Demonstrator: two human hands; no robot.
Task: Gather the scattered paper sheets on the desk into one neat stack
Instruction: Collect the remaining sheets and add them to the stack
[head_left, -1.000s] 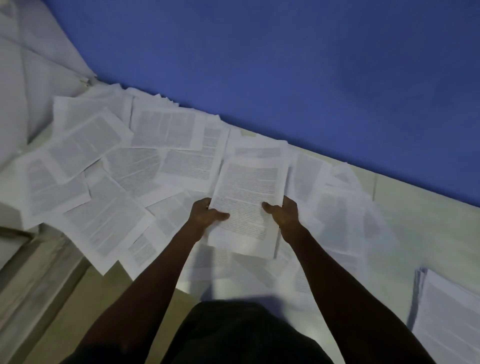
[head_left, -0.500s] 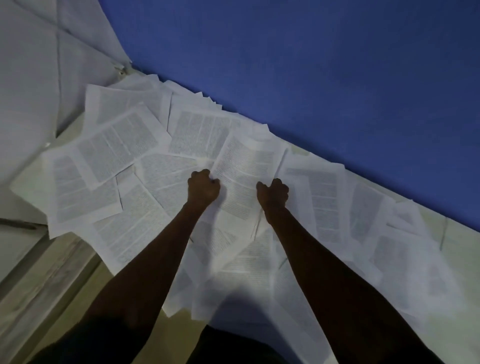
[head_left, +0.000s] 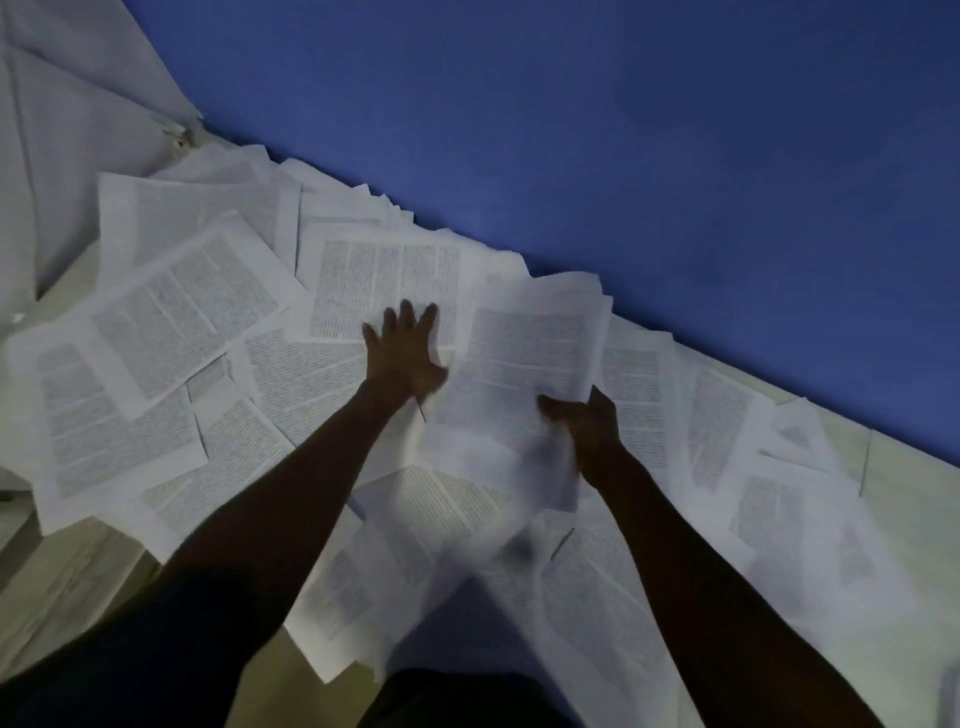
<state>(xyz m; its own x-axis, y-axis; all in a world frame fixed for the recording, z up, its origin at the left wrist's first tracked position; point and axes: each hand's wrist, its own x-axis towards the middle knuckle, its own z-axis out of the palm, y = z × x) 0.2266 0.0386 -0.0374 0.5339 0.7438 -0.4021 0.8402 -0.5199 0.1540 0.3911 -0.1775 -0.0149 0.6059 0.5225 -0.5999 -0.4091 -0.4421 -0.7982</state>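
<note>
Paper sheets are all over the pale surface, overlapping every which way, most of them printed with dense text. Starting far left, a white cloth-like drape hangs down in folds next to the pile. Just right of that sits a big sheet with two text columns, tilted, lying on top of several others. Further in, a landscape page with several narrow columns lies flat near the blue wall.

The left hand is spread out flat on that page's lower right corner, fingers straight and fanned, pressing down, not grasping anything.

Right beside it is a small bundle of pages, lifted a bit and tilted, its top edge up near the wall. The right hand is gripping the bundle at its lower right edge, thumb on top of the printed face and fingers behind. The bundle's lower part is blurry, so how many sheets are in it can't be told.

More sheets trail off to the right along the wall, thinning out, with bare surface showing at the far right edge. Closer to the body, more pages lie between and under the two forearms.
</note>
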